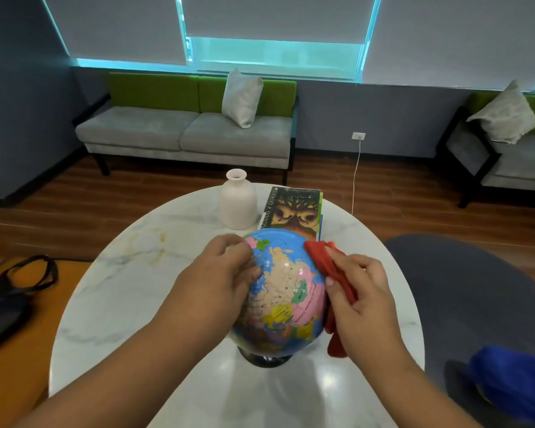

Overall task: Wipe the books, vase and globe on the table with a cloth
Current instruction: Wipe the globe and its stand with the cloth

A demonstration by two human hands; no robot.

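A colourful globe (286, 291) on a dark base stands near the front of the round white marble table (130, 291). My left hand (226, 273) grips the globe's upper left side. My right hand (362, 291) presses a red cloth (325, 264) against the globe's right side; part of the cloth hangs below the hand. Behind the globe stands a pale pink vase (238, 200), upright. Right of the vase lies a stack of books (294, 211), with a dark illustrated cover on top and its near end hidden by the globe.
A black bag (16, 291) lies on an orange surface at left. A grey seat (476, 291) with something blue (513, 381) is at right. Beyond the table are a grey-green sofa (186, 131), a second sofa (507, 149) and a white cable (356, 174) from a wall socket.
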